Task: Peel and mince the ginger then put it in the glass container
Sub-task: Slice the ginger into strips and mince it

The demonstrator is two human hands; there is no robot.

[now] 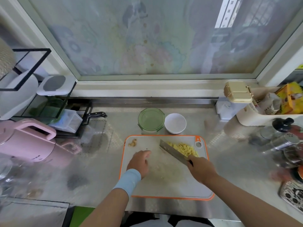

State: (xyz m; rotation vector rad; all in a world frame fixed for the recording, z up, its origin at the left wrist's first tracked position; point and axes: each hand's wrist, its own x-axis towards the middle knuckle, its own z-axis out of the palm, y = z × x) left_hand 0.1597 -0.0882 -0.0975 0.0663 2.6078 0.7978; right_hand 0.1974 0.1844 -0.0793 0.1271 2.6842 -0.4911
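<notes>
Head view: the right hand grips the handle of a cleaver, its blade against a pile of cut ginger at the far right of the cutting board. The left hand lies relaxed over the board's left side, holding nothing. Beyond the board on the tabletop stand the green glass container and, just to its right, a white bowl.

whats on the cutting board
Chopped ginger, a cleaver held by the right hand, scraps at the far-left corner, and the left hand. Anything under hands or blade is hidden.
</notes>
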